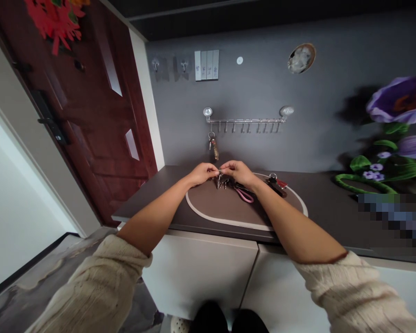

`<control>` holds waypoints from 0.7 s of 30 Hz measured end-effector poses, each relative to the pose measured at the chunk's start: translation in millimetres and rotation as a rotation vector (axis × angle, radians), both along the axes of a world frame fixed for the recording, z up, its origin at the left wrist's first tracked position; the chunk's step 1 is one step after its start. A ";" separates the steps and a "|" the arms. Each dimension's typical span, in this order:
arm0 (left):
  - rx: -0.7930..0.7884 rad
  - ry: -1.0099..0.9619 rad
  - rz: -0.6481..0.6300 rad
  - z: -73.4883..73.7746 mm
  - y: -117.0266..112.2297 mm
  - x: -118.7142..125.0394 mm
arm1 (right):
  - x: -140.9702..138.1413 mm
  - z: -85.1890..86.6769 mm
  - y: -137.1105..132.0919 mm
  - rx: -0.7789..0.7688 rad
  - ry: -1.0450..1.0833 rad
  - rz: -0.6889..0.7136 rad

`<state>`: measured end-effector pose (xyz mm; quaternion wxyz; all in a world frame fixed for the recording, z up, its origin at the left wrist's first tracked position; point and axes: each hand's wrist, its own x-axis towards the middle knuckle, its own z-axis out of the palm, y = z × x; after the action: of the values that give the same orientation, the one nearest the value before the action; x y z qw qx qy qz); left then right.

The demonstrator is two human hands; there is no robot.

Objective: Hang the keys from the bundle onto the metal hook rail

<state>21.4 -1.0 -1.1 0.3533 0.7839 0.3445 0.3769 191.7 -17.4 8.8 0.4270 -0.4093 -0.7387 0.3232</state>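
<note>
My left hand (203, 174) and my right hand (240, 173) meet above an oval brown mat with a pale rim (208, 215). Both pinch the top of a bunch of keys (220, 181), which dangles between and below the fingertips. A pink strap loop (245, 196) lies on the mat under my right wrist; whether it joins the bunch I cannot tell. Beyond my right forearm rests a dark key holder (276, 188) with a metal ring and a red tag. Behind my hands, a key with a brown fob (214, 149) hangs from the leftmost hook of a wall rail.
The metal hook rail (246, 121) is fixed to the grey back wall, above the dark countertop (324, 208). Purple artificial flowers (400, 104) stand at the right. White cabinet doors (201, 263) are below the counter edge. A dark red door (90, 106) is at the left.
</note>
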 end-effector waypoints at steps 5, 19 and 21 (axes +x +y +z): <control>-0.093 -0.118 0.003 3.0 -3.1 2.3 | -3.3 3.6 -6.1 -0.058 0.119 0.014; -0.151 -0.328 0.084 1.0 2.0 6.7 | -4.8 -2.9 -0.4 -0.082 0.169 -0.014; -0.136 -0.323 0.096 2.2 0.1 7.6 | -4.6 -2.2 -1.0 -0.067 0.155 -0.031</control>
<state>29.0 -0.9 1.1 0.4378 0.6701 0.3449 0.4903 187.2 -18.4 6.6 0.4741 -0.4083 -0.6858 0.3718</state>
